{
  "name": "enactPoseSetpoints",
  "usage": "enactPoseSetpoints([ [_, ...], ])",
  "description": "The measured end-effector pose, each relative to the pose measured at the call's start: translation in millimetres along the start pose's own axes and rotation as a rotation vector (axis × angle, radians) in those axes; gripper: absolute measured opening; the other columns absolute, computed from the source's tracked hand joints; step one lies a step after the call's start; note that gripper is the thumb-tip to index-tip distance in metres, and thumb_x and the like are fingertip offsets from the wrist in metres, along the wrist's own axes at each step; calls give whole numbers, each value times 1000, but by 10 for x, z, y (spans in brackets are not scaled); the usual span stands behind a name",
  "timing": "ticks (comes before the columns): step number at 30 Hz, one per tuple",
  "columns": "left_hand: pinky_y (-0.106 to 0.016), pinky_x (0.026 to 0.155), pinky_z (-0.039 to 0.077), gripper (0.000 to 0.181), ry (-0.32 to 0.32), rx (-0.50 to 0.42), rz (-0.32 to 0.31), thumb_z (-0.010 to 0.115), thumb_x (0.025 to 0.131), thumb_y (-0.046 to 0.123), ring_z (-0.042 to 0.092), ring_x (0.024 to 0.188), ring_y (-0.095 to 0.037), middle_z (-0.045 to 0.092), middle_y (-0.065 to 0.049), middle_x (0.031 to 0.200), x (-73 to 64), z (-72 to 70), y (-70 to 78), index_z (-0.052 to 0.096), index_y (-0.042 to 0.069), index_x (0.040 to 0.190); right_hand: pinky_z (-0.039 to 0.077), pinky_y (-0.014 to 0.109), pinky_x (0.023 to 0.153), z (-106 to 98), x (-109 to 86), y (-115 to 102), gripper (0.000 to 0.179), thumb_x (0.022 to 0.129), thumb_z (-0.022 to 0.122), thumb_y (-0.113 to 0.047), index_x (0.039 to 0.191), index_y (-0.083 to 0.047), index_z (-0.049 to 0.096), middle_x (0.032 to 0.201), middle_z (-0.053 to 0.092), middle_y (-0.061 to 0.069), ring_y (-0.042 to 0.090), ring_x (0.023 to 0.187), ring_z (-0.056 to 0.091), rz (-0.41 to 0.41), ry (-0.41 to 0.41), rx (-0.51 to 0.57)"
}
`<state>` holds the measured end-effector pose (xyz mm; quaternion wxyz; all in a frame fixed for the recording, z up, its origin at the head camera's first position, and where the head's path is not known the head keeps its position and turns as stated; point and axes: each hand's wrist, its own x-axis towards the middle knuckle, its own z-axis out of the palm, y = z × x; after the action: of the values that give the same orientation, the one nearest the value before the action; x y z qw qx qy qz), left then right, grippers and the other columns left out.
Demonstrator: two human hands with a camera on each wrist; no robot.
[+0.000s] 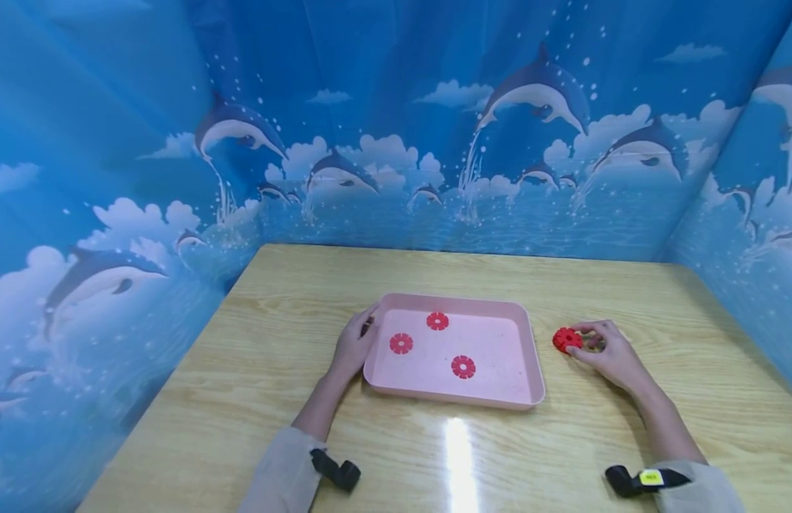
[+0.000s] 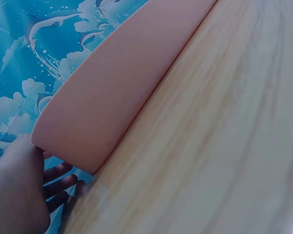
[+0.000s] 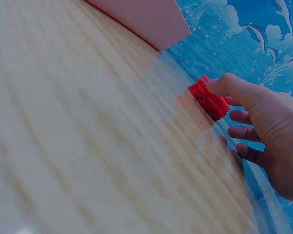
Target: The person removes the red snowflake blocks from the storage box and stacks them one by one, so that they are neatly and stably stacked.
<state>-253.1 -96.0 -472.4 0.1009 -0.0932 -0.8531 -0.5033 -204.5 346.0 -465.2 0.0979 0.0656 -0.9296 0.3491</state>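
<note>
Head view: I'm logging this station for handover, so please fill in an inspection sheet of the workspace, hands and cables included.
Surface: wood-grain table, with a bright glare strip on the near side.
Job's things: pink tray with three red notched discs lying apart inside; red stack of discs to its right.
Clutter: nothing seen.
Left hand: touches the tray's left side.
Right hand: pinches the red stack.
Cables: nothing seen; black devices are strapped over both sleeves.
Surroundings: blue dolphin-print backdrop behind and on both sides.
</note>
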Motion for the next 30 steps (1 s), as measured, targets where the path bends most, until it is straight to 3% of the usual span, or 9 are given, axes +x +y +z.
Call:
enactPoseSetpoints([
  [30,-43,86,45,38,4,0,5,51,92,9,55,94,-30,57,-15,102,-14,-9,14,51,5,130,40,36,65,3,-1,-4,42,82,69,-21,114,4,56,99,48,15,26,82,49,-15,7,-36],
])
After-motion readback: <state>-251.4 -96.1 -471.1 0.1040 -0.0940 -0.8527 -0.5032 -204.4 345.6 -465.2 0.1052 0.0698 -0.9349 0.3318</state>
